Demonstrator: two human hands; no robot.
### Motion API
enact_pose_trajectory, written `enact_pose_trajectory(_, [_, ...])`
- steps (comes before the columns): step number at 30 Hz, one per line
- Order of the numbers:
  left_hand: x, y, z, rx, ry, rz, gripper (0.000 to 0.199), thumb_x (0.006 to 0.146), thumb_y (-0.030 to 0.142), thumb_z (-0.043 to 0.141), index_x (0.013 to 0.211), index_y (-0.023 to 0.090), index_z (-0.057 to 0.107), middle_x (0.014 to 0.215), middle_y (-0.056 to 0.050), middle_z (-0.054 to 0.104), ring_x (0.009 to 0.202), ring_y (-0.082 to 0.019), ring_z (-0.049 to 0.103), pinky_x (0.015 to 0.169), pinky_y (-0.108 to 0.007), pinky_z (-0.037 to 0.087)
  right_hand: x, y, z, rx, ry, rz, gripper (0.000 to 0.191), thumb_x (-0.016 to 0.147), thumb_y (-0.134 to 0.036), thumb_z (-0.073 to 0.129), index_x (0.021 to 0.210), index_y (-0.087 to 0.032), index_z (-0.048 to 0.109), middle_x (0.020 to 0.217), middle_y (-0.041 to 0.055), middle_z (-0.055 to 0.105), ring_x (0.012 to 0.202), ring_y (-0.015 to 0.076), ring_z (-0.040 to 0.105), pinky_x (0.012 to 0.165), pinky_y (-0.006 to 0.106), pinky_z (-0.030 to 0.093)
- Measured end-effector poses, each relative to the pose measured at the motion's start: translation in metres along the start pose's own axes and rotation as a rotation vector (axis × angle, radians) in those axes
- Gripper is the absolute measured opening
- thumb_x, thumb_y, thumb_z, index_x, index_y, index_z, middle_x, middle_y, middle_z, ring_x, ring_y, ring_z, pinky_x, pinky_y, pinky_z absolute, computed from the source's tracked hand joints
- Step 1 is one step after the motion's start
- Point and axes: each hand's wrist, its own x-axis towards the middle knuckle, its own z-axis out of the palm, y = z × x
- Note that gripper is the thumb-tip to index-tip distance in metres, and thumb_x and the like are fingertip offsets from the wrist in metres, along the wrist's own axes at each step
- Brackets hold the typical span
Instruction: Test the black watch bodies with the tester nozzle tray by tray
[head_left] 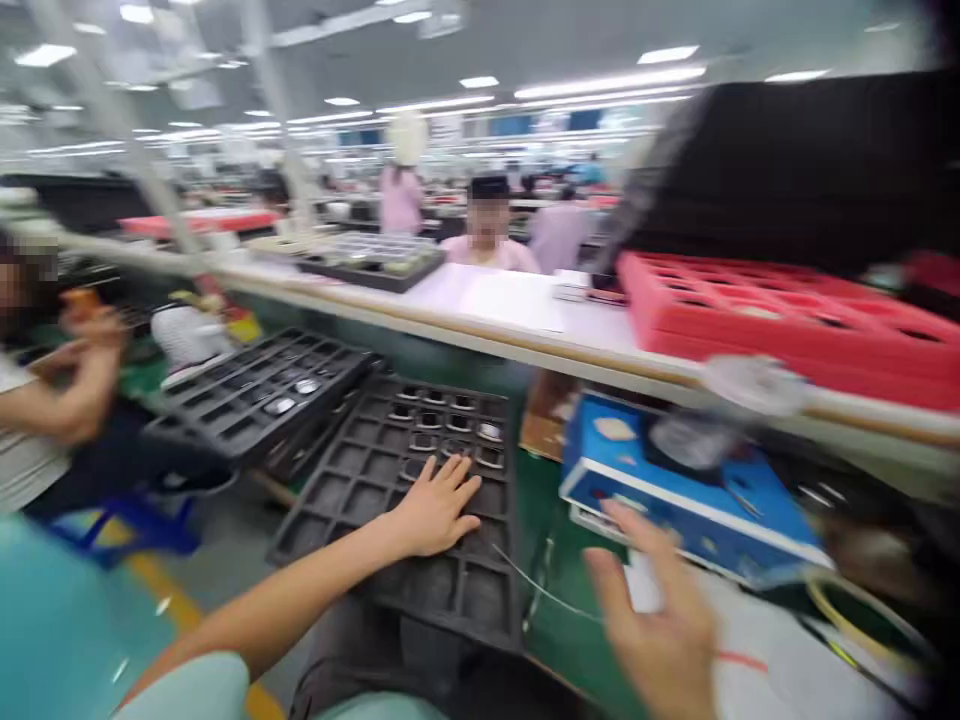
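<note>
Black tray point(484, 595), three pieces point(435, 397) in its far row, lies under the left hand point(435, 510), fingers spread, the right hand point(660, 620), thumb and forefinger parted, near one blue box point(694, 530).

A shelf point(480, 328) bears papers point(510, 298) — and red foam point(705, 328).

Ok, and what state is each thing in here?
Left hand: open, fingers spread, palm down
Right hand: open, blurred
Middle black tray: partly filled
Left-side black tray: partly filled
Blue box: on or off, can't tell
Red foam tray: uncovered
White paper: lying flat
Ceiling lights: lit
</note>
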Motion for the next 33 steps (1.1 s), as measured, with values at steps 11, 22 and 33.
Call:
enact_pose_trajectory(11, [-0.197,-0.149,-0.065,0.202,0.301,-0.866,0.055,0.080,0.010,0.050,0.134,0.015,0.056,0.148,-0.024,0.053,0.145,-0.039,0.039,0.110,-0.064,0.036,-0.074,0.025,0.084,0.281,-0.373,-0.249,0.030,0.098,-0.038,0.056,0.117,-0.020,0.071,0.111,0.0115,0.077,0.103,0.0284,0.073,0.085,0.045,0.064])
enact_pose_trajectory(22, [-0.192,-0.245,-0.137,0.173,0.342,-0.565,0.038,0.087,0.022,0.044,0.121,0.017,0.060,0.133,-0.018,0.063,0.128,-0.032,0.057,0.110,-0.048,0.044,-0.067,0.022,0.091,0.177,-0.344,-0.199,0.030,0.097,-0.042,0.056,0.108,-0.024,0.076,0.103,0.0085,0.080,0.092,0.0267,0.078,0.078,0.038,0.067])
enact_pose_trajectory(33, [-0.156,-0.276,-0.191,0.259,0.404,-0.507,0.043,0.095,0.026,0.045,0.134,0.012,0.055,0.133,-0.017,0.063,0.127,-0.034,0.056,0.103,-0.050,0.046,-0.073,0.035,0.090,0.041,-0.445,-0.170,0.029,0.095,-0.045,0.060,0.110,-0.026,0.076,0.109,0.0053,0.079,0.095,0.0267,0.078,0.079,0.033,0.067])
